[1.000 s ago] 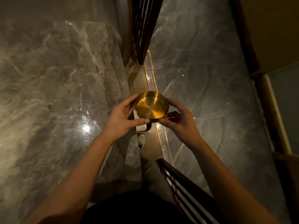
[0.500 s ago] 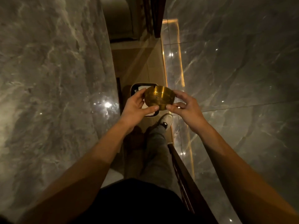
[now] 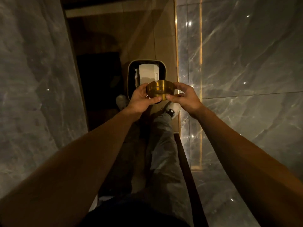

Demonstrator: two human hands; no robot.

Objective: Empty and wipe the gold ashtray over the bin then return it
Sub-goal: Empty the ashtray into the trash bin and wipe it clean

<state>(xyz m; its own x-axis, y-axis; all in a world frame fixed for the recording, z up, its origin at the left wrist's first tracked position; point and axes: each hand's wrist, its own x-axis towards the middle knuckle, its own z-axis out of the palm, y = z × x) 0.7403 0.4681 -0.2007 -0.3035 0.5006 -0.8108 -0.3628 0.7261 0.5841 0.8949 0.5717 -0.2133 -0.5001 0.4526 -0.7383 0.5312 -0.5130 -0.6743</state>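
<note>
Tipped further, gold ashtray (image 3: 160, 90) held above bin (image 3: 130, 74) by both hands.

Dim, upscale interior, likely hotel or lounge: polished grey marble surfaces (image 3: 246, 63) right of the fingers, gold inlay strip (image 3: 200, 46), square bin (image 3: 129, 76) beyond the fingers.

Ashtray (image 3: 160, 90) above bin (image 3: 129, 79)

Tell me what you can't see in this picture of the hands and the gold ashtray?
- Head view: whether ash remains in the ashtray; too dark, and it tips away.
- Near edge of the bin: hidden behind the left hand and ashtray.
- What the pale stuff inside the bin is: too dim.
- Right hand fingertips: behind the ashtray.
</note>
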